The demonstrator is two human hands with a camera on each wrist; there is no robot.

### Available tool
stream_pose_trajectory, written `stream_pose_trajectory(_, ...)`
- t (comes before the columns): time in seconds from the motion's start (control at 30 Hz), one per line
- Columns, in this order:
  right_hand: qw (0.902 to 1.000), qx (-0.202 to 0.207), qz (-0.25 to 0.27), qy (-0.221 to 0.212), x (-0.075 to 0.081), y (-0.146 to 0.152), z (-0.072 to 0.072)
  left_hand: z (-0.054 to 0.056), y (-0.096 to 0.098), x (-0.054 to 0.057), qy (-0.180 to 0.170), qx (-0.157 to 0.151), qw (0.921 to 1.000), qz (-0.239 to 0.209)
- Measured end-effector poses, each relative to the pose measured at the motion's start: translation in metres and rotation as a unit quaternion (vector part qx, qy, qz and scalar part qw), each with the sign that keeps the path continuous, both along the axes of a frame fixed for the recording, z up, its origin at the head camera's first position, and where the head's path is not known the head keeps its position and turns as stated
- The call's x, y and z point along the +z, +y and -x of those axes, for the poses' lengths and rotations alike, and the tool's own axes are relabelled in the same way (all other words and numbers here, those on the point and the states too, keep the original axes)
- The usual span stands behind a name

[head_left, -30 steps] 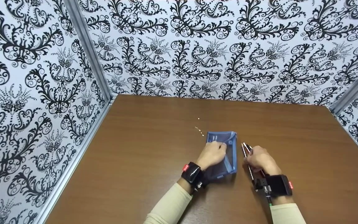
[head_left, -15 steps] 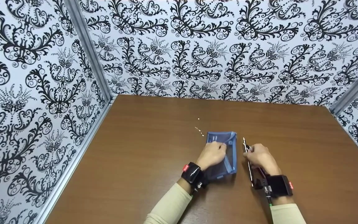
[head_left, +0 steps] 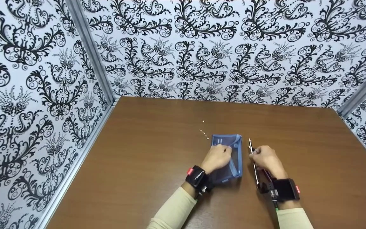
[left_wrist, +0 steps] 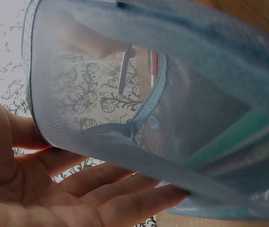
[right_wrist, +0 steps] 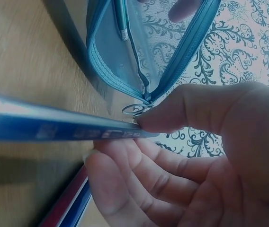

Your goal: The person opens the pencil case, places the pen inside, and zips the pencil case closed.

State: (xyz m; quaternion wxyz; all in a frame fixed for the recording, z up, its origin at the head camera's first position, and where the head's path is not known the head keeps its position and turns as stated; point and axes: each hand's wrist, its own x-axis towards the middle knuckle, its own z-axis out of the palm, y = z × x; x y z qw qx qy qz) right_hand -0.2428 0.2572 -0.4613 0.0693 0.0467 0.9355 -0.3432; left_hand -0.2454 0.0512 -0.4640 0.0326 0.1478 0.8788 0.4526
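My left hand [head_left: 219, 156] grips a blue mesh zipper pouch [head_left: 238, 159], thumb on one side and fingers along the other in the left wrist view. The pouch's zipped mouth gapes towards my right hand [head_left: 265, 159]. Inside it are a green pencil-like stick [left_wrist: 238, 137] and, in the right wrist view, a pencil with an eraser end [right_wrist: 123, 28]. Between thumb and fingertips my right hand pinches a blue pencil [right_wrist: 68, 128] with printed lettering, close by the zipper pull [right_wrist: 137, 109]. Red and blue pencils [right_wrist: 70, 203] slant below those fingers, their far ends out of view.
Brown wood tabletop [head_left: 151, 152] spreads around both hands. Small bright specks [head_left: 204, 133] show on it beyond the pouch. Patterned walls [head_left: 208, 57] rise at the back and sides, with a grey metal post [head_left: 91, 51] at the left corner.
The pencils in my right hand stood in a V a second ago. One has since slid forward and stands out alone at the fingertips. My left hand and the pouch stay put.
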Motion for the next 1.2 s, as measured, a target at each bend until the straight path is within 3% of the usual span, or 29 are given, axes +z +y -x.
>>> stream_pose_trajectory(0.27,0.9997,-0.005,-0.007,0.024,-0.0006,-0.0003,0.0001,-0.0005,0.0003,0.0007,0.003,0.002,1.0000,0.006)
stream_pose_trajectory(0.87,0.9991,-0.021,0.036,-0.007,-0.0009,-0.0016,0.0021,-0.0035,0.0001,0.0029,-0.032,0.009,0.9993,-0.016)
stream_pose_trajectory(1.2,0.9960,-0.033,0.082,-0.011,0.0015,-0.0027,0.0017,-0.0014,0.0009,0.0018,-0.005,0.004,1.0000,0.005)
